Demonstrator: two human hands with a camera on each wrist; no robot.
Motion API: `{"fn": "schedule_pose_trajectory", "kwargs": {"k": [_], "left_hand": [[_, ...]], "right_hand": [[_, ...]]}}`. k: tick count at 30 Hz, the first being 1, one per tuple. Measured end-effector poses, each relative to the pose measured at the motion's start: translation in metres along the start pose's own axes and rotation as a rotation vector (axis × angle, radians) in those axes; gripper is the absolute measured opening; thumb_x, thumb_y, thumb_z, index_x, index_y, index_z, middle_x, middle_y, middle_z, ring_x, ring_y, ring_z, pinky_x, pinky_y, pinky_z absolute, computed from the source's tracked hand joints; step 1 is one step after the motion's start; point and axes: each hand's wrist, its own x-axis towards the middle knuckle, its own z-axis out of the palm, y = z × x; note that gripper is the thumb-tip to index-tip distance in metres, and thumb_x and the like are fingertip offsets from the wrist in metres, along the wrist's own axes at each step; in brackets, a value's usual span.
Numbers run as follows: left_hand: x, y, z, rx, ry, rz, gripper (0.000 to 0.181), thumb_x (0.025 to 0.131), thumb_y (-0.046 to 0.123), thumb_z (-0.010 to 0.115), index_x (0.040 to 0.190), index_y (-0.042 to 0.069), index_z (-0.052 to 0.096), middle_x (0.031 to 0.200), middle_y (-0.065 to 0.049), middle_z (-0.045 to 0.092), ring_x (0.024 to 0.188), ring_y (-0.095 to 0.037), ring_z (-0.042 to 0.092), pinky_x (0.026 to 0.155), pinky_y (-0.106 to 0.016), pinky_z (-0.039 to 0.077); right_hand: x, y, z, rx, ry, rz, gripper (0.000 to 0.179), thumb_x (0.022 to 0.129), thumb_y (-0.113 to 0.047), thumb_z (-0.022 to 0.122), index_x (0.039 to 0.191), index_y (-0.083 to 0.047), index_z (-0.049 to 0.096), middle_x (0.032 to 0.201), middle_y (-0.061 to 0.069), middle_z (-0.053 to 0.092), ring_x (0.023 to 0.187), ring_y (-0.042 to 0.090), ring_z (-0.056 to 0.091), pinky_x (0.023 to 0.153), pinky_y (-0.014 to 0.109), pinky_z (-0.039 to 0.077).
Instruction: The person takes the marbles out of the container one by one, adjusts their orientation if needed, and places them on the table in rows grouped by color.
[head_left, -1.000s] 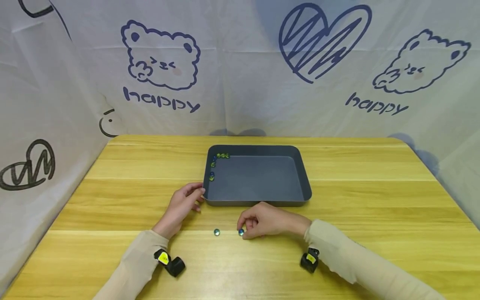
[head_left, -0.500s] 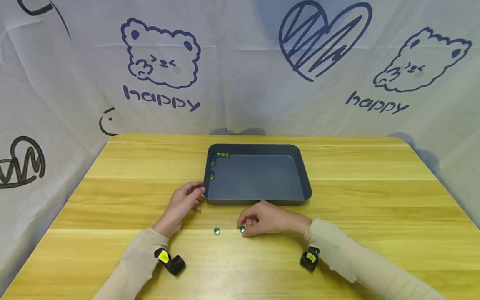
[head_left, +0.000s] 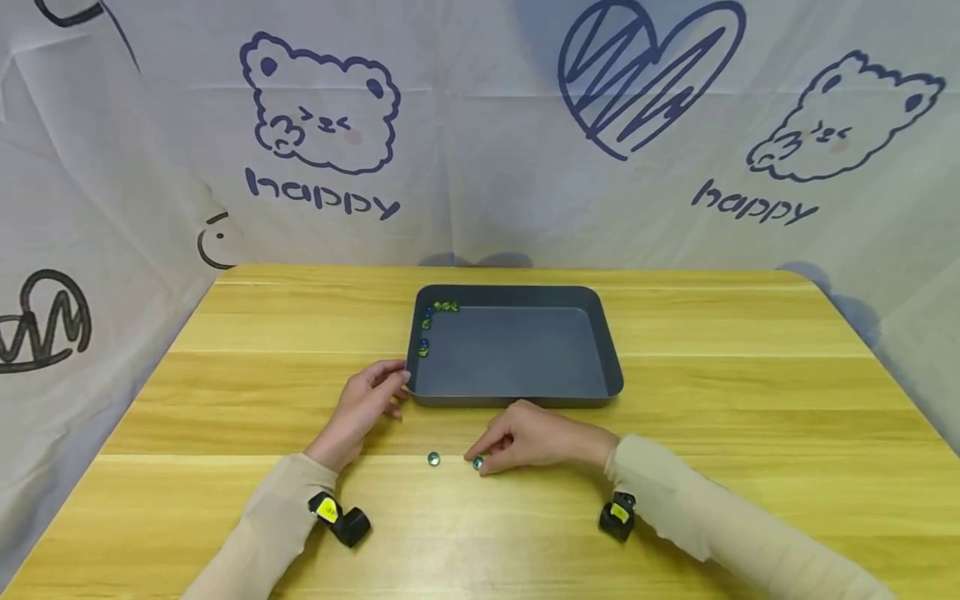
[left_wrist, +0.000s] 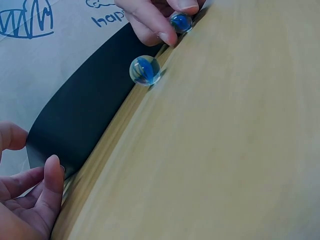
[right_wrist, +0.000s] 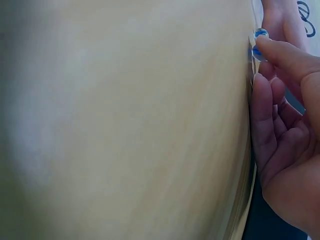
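Observation:
My left hand (head_left: 362, 414) is at the front left corner of a dark grey tray (head_left: 525, 402), its fingertips against the wall. In front of the tray, my right hand (head_left: 528, 439) bends over a clear marble with a blue swirl (head_left: 477, 462). The thumb is right at this marble, and the index finger reaches out past its left side with a small gap. A second blue-swirled marble (head_left: 433, 458) rests on the table a short way left. The left wrist view shows the nearer marble (left_wrist: 145, 70) and, beneath the right fingertips, the other marble (left_wrist: 181, 22).
Inside the tray, several yellow-green and blue marbles (head_left: 446, 307) line the back left corner and left wall. The wooden table (head_left: 712, 433) reaches back to a white cloth (head_left: 480, 167) with drawings. Small black cameras (head_left: 351, 527) sit on both wrists.
My right index finger has straightened leftward, away from the marble, which shifted slightly right and then left. My left hand and the tray have stayed in place.

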Motion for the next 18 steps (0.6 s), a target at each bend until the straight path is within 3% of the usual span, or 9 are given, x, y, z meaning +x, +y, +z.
{"fn": "schedule_pose_trajectory", "kwargs": {"k": [18], "left_hand": [[0.0009, -0.0013, 0.0003, 0.005, 0.008, -0.002, 0.040, 0.100, 0.017, 0.051, 0.134, -0.004, 0.051, 0.113, -0.018, 0.058, 0.087, -0.017, 0.056, 0.062, -0.023, 0.051]], "right_hand": [[0.0004, 0.0025, -0.0002, 0.001, -0.003, 0.010, 0.023, 0.086, -0.015, 0.074, 0.109, -0.011, 0.075, 0.074, -0.015, 0.065, 0.049, 0.000, 0.046, 0.049, 0.017, 0.040]]}}
